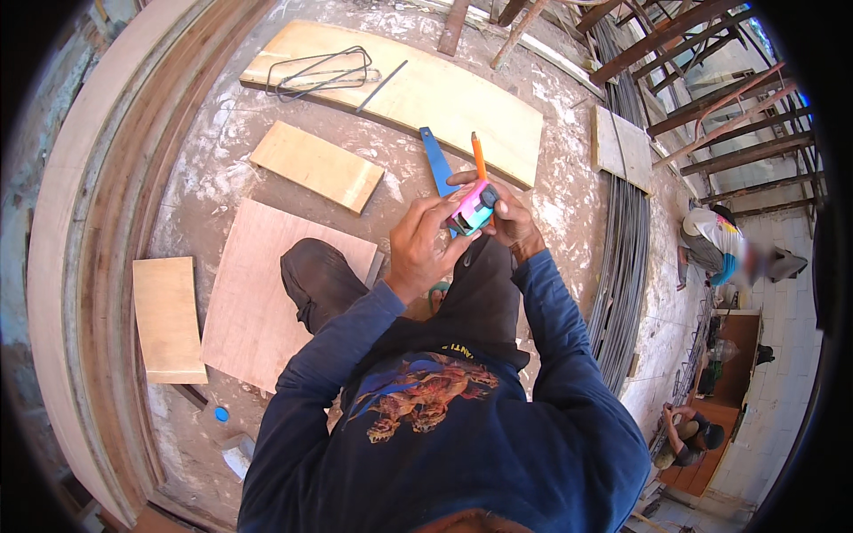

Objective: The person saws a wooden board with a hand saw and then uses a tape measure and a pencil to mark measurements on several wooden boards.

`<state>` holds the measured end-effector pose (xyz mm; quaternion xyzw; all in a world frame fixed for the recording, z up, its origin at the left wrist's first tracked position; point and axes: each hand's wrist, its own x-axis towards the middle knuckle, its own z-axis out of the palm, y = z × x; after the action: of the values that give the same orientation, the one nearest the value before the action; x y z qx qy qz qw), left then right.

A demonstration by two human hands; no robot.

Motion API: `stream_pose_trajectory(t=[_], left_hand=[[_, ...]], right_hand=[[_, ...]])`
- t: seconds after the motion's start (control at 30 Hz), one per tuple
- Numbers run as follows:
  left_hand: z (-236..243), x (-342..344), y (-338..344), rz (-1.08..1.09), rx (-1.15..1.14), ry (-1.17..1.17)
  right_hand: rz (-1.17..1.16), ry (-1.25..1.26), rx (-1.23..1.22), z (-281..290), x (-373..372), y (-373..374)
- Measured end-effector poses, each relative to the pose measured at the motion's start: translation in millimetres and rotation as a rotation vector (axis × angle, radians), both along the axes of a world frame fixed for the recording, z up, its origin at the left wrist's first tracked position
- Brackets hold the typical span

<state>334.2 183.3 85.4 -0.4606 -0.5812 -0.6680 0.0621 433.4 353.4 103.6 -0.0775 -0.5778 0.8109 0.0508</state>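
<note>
In front of my lap both hands hold a small pink, cyan and black case that looks like a tape measure. My left hand grips its left side, fingers closed round it. On the other side my right hand is closed on it too, and an orange pencil-like stick points up from that hand. Just beyond lies a blue, flat, tapered tool with a hole near its end, perhaps a handsaw blade; its near part is hidden by my hands.
A long wooden board carries bent metal rods. Shorter boards and a plywood sheet lie on the left. Rebar bundles run along the right. Two people are farther right.
</note>
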Motion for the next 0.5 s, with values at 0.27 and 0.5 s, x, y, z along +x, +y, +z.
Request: stream_pose_trajectory(t=[0.27, 0.5], left_hand=[[-33.8, 19.8, -10.4, 0.105, -0.064, 0.099], [-43.1, 25.4, -19.8, 0.123, -0.125, 0.129]], right_hand=[[-0.005, -0.017, -0.073, -35.9, -2.8, -5.6], [0.101, 0.09, -0.279, -40.6, -6.6, 8.5]])
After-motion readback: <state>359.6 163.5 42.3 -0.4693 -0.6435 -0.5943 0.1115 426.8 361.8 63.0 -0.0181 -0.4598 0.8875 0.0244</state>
